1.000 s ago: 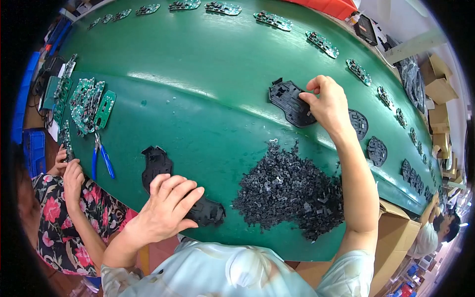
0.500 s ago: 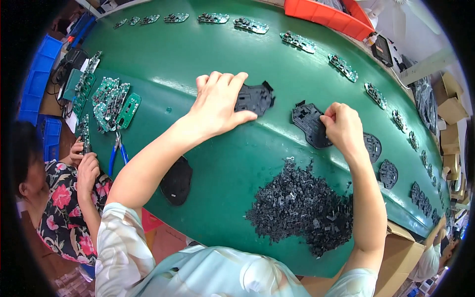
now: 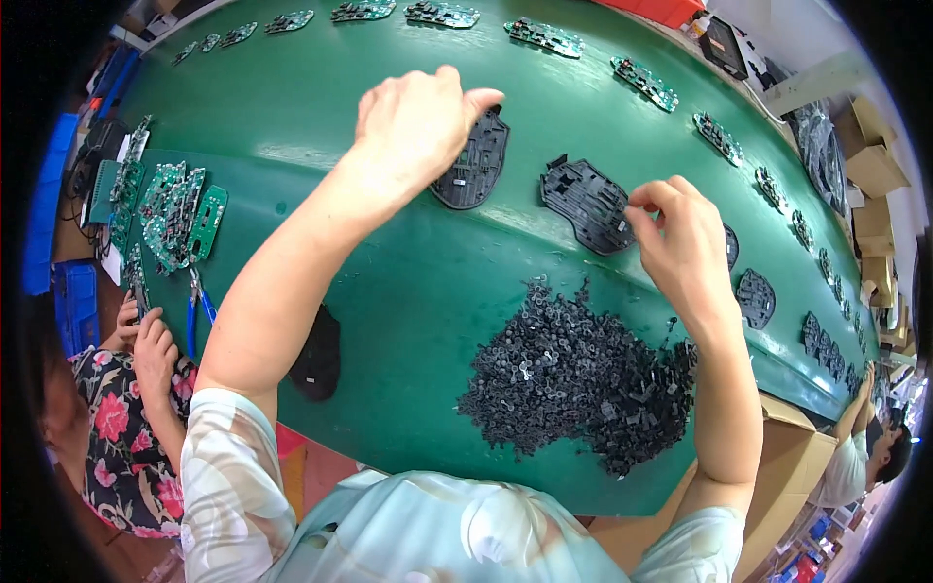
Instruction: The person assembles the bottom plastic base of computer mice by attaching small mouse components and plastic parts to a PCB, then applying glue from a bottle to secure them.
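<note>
My left hand (image 3: 413,121) is closed at the left edge of a black plastic shell (image 3: 478,165), its thumb stretched toward the shell's upper end. The other fingertips are hidden behind the hand. The shell's ribbed inner side faces up. To the right, a second black shell (image 3: 583,204) lies on the green table with its moulded inside showing. At that shell's right edge, the thumb and forefinger of my right hand (image 3: 678,228) are pinched together. Nearer me spreads a heap of small black plastic parts (image 3: 554,374).
Green circuit boards (image 3: 544,37) stand in a curved row along the far side. More boards (image 3: 170,214) are piled at left, beside blue-handled pliers (image 3: 191,316). A dark shell (image 3: 316,360) lies by my left forearm. A co-worker's hands (image 3: 151,350) hold a board at far left.
My left hand has moved farther away, and its shell has turned so the notched end points away from me. My right fingertips have shifted rightward along their shell. The whole view has shifted slightly.
</note>
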Available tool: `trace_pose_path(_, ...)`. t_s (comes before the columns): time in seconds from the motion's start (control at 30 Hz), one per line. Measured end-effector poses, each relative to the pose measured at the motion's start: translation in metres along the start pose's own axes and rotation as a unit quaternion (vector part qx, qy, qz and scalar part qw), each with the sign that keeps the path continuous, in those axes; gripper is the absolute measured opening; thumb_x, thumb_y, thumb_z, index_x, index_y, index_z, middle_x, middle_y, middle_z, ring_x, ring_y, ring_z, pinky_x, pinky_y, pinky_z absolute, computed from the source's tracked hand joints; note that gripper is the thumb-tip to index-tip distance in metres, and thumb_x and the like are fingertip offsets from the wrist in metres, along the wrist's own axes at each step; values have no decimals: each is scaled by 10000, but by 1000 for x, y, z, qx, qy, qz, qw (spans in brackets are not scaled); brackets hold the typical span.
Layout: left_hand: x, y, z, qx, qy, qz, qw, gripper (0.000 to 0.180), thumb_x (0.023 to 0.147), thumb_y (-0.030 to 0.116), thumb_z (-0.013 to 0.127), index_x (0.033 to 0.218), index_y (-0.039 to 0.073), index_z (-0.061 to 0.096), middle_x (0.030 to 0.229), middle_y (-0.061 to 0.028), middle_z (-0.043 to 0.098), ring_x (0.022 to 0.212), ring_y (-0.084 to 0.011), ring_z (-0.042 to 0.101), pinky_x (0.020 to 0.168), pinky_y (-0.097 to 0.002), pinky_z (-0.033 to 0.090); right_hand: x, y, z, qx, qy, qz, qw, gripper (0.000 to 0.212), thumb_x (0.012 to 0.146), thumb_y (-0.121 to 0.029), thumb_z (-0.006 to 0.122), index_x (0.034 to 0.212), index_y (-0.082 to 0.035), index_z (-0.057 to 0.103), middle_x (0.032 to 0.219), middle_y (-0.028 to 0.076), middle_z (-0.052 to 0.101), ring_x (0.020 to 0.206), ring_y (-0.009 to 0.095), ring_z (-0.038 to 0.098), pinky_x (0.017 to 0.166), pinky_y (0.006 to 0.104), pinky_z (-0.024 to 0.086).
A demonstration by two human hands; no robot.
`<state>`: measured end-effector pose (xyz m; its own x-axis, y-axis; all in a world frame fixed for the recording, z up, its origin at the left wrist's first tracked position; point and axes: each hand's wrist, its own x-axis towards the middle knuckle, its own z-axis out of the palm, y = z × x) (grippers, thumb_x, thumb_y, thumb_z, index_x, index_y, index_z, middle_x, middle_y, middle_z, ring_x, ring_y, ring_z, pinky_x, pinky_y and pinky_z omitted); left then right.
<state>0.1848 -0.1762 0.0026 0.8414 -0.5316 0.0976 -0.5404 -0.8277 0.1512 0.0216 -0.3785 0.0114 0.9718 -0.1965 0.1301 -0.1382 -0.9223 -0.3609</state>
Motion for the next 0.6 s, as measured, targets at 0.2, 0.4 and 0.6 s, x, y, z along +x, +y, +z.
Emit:
trace_pose_path(0.2, 17, -32, 26, -120, -18, 239, 963, 402, 882, 29, 568, 1248, 189, 611, 1363, -55, 485, 1258, -286, 433, 1029, -427, 373, -32, -12, -2, 138, -84, 0, 987, 124, 749, 23, 668, 862, -27, 678, 839, 136, 614, 817, 320, 617, 739, 398, 492)
trace_pose_path(0.4, 11, -44, 34, -140, -67, 231, 961, 338, 862, 64, 619, 1190, 143, 642, 1278, -86, 528, 1202, -294, 469, 1008, -391, 404, -31, 5, 13, 128, -128, -189, 965, 144, 718, 18, 679, 847, -47, 675, 903, 82, 606, 891, 285, 567, 777, 388, 467)
trace_pose_path(0.6, 5, -41, 32, -157, -28, 162, 974, 358, 836, 142, 692, 1181, 69, 630, 1141, -128, 558, 1057, -310, 557, 929, -379, 459, -24, 10, 13, 134, -148, -223, 954, 114, 731, -8, 677, 831, -38, 632, 864, 78, 580, 879, 281, 547, 773, 392, 450)
